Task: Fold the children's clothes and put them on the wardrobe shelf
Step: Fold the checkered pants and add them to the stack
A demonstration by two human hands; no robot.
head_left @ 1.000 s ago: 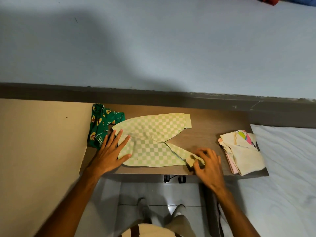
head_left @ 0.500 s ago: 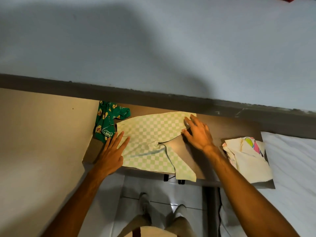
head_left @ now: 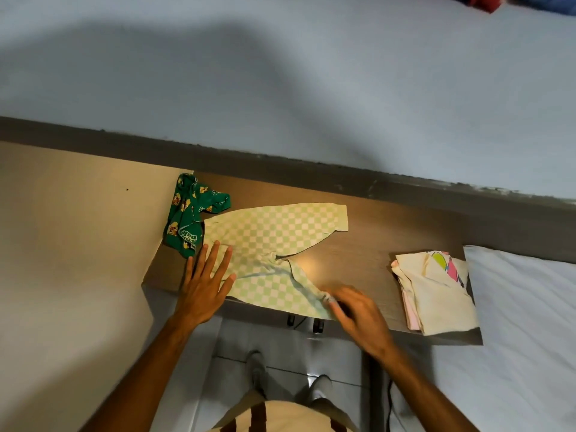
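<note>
Wall, pale blue-grey, fills the upper half; dark ledge along its foot.

Surface, brown wood grain, runs below the ledge. White bed abuts its right end. Beige panel at its left end.

Trousers, green-and-white check, spread flat over the left-centre of the surface. Far leg lies toward the back edge, cuff pointing right. Near leg angles to the front edge, its cuff just over the rim. Cloth bunched at the crotch.

Folded pile, cream with a bright print on top, at the right front corner, well apart from the trousers.

Green garment, printed, crumpled at the back left corner, touching the trousers' waist end.

Left hand: flat, fingers spread, pressing the waist end near the front left edge. Grip apart, palm down on cloth. Same place as half a second ago.

Right hand: half a second ago it lay on the far leg's cuff near the back edge; now it is at the front edge on the near leg's cuff. Motion-blurred; fingers curled over the cuff, but cannot tell whether the grip has closed on it.
</note>
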